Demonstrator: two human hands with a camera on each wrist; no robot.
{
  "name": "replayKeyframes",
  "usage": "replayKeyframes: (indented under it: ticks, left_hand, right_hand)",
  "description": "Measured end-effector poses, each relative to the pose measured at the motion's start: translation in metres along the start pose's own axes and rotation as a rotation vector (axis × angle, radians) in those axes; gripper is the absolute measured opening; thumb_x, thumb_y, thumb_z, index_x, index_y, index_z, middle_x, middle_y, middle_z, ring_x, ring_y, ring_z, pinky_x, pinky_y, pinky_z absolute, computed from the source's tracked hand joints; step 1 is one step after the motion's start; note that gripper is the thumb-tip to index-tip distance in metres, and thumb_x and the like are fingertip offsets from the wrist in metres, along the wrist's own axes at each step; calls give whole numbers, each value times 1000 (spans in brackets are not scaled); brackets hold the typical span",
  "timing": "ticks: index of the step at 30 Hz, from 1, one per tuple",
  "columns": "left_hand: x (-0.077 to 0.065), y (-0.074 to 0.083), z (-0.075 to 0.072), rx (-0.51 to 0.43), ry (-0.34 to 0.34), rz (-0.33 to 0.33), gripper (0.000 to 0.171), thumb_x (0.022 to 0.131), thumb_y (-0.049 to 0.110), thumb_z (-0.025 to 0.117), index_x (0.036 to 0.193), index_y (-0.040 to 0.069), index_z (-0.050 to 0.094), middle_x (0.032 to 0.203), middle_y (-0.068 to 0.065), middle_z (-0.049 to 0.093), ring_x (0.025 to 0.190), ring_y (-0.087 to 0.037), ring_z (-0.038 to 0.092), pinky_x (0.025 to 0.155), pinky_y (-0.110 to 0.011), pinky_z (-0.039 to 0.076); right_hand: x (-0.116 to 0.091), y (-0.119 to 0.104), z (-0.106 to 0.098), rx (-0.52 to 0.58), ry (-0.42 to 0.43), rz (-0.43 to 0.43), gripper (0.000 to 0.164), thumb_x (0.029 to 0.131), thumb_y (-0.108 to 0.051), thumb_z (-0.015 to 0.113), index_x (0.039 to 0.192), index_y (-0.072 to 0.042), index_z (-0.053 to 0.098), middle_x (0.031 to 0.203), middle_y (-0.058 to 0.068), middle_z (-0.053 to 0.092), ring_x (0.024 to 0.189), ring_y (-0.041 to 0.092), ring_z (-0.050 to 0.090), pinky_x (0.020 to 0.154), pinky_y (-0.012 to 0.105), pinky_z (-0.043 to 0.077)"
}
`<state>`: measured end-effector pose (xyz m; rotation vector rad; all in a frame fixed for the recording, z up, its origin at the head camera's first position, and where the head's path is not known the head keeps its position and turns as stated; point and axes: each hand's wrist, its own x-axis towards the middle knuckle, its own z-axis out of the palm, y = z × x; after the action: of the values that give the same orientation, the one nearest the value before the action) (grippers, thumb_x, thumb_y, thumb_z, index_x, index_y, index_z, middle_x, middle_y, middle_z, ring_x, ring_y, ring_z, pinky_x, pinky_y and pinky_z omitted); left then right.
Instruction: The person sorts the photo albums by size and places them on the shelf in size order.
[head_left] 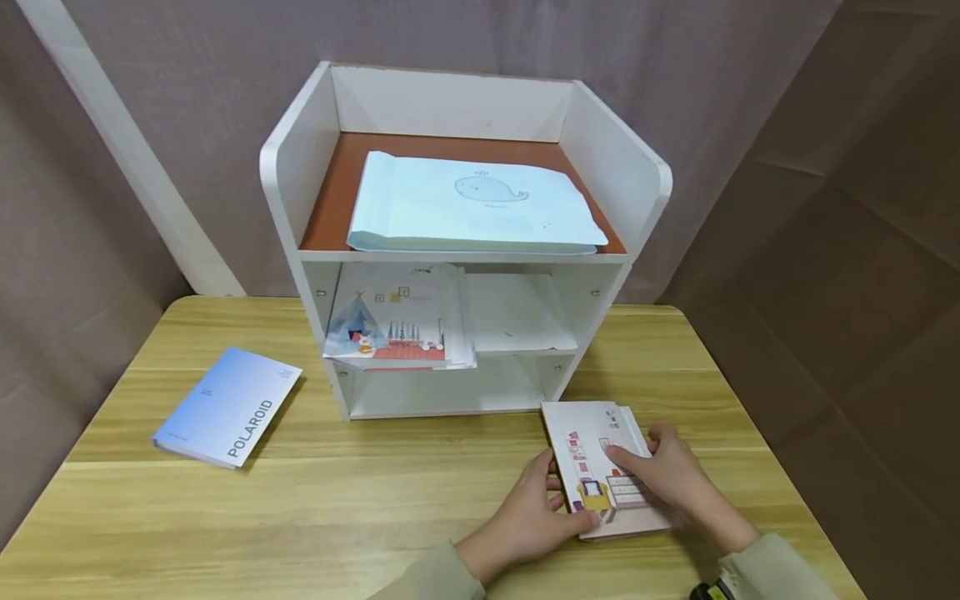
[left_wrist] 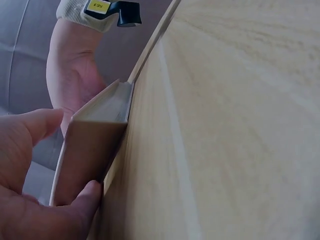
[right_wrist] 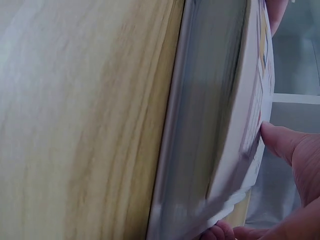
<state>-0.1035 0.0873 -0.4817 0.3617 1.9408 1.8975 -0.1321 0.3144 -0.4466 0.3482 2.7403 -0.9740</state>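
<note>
A thick photo album with a room drawn on its pale cover lies on the table at the front right. My left hand grips its left side, thumb over the lower cover corner and fingers along the brownish spine. From the other side my right hand holds it, thumb pressed on the cover and fingers around the far corner. The greyish page edges face the right wrist view. Parts of the right fingers are hidden behind the album.
A white shelf unit stands at the back. On its top lies a white packet with a whale drawing; illustrated albums stick out from its middle level. A blue POLAROID album lies at the left of the wooden table.
</note>
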Motion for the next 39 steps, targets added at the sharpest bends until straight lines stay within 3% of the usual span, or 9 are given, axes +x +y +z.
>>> replayKeyframes:
  ticks: [4, 12, 18, 23, 30, 39]
  left_hand:
    - [2, -2, -2, -40, -26, 11, 90, 75, 9, 83, 146, 0, 27, 114, -3, 48, 96, -9, 59, 79, -16, 53]
    - [0, 0, -4, -43, -43, -2, 89, 76, 5, 81, 145, -2, 25, 112, -5, 48, 97, -10, 59, 81, -17, 52]
    - [-2, -1, -5, -87, -49, 13, 86, 76, -4, 78, 144, -4, 25, 112, -7, 51, 96, -11, 62, 78, -19, 54]
    - [-3, -4, -6, -108, -75, 18, 83, 77, -7, 76, 143, -4, 26, 117, -8, 51, 100, -12, 61, 81, -20, 53]
    - [-11, -1, -10, -99, -100, 37, 73, 82, -1, 73, 139, -2, 29, 111, -4, 54, 94, -9, 62, 77, -20, 55]
    - [-31, 16, -28, -83, -86, 58, 68, 86, 10, 71, 139, 0, 30, 108, -4, 58, 90, -9, 64, 74, -22, 56]
  right_hand:
    - [-1, -1, 1, 80, -26, 30, 109, 83, -56, 69, 140, 20, 17, 126, 39, 42, 102, 36, 53, 78, 40, 53]
    - [-1, 2, 2, 160, -17, 92, 105, 85, -57, 66, 142, 18, 20, 130, 35, 40, 98, 29, 55, 71, 33, 54]
    - [-2, 4, 4, 230, 39, 83, 90, 86, -54, 67, 136, 14, 36, 114, 23, 52, 84, 19, 58, 64, 26, 53]
    - [-7, -1, 4, 311, 61, 77, 75, 89, -45, 67, 129, 12, 39, 105, 17, 54, 76, 17, 59, 59, 28, 54]
    - [-13, -10, 8, 527, 32, 85, 77, 91, -42, 66, 134, 10, 27, 95, 14, 65, 67, 25, 67, 57, 38, 58]
    - [-26, -31, 10, 541, 38, 71, 74, 85, -57, 65, 131, -2, 48, 89, 9, 69, 71, 24, 67, 58, 37, 57]
